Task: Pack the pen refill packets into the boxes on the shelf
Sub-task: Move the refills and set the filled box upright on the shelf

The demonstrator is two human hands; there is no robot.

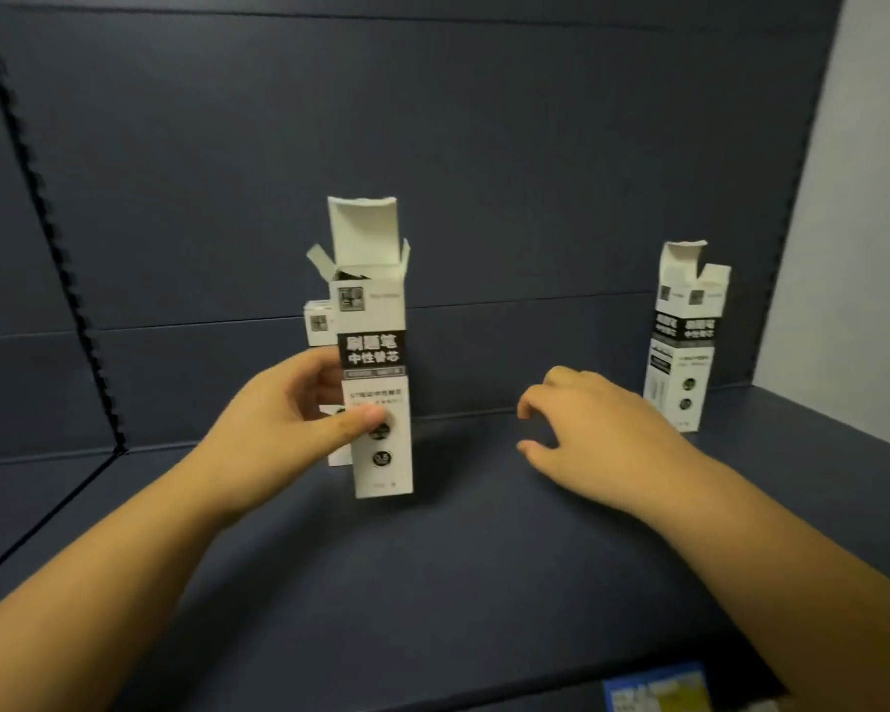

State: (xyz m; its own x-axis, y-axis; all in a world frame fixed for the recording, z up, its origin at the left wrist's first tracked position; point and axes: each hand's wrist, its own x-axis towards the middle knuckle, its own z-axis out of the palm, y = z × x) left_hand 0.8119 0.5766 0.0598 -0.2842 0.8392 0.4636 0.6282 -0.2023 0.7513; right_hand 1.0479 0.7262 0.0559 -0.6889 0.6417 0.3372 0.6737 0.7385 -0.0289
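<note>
On the dark blue shelf (484, 583), toward its left middle, your left hand (283, 434) is gripping a tall, narrow white box (378, 388): your thumb is pressing across its front face near the lower round black marks, and your fingers are wrapping around its left side. The box is standing upright, or nearly so, with its bottom edge down at the shelf surface. Its top flap is sticking straight up and the small side flaps are splaying outward, so the mouth is standing open, and something dark is showing just inside the opening. A black band with white Chinese characters is running across the upper middle of the front, a small grey square logo is sitting above it, and fine grey print and two black circles are lying below.

Just behind that box, on its left, a second white box (317, 323) of the same design is peeking out, mostly hidden by your hand.

Your right hand (602, 429) is hovering over the shelf, fingers loosely curled and holding nothing, well apart from the first box.

Near the shelf's right wall a third box (684, 346) is standing upright with its top flaps open. At the bottom edge, something blue and printed (656, 693) is showing, too blurred to identify.
</note>
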